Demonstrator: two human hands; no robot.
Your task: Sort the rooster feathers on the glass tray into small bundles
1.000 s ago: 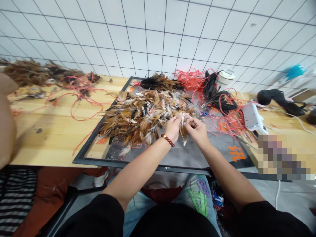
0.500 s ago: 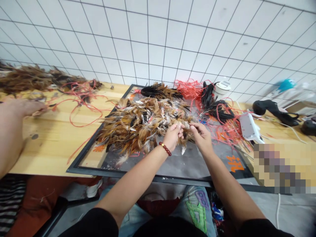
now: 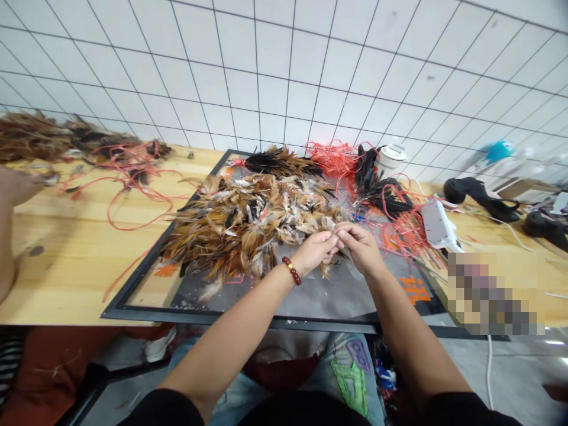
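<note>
My left hand point(image 3: 316, 251), below a beaded bracelet, is closed in a pinch with its fingertips against those of my right hand point(image 3: 361, 247). Brownish feather tips point(image 3: 326, 270) show just under the left fingers. The right thumb and forefinger are pinched together too, and what lies between them is too small to make out. Both hands are over the right front edge of a large pile of brown, black and white feathers point(image 3: 231, 228), which lies on a dark framed board point(image 3: 306, 296).
Behind the pile lies a tied bundle of dark feathers point(image 3: 281, 163), beside tangled red plastic string point(image 3: 335, 158) and black feathers point(image 3: 384, 192). A white lidded cup point(image 3: 393, 155) and white device point(image 3: 439, 225) stand right. Another person's arm point(image 3: 11, 195) is at far left, near more feathers point(image 3: 33, 136).
My two hands have come together, the right moving in to meet the left's fingertips. The other person's hand has drawn left. The whole view has shifted slightly.
</note>
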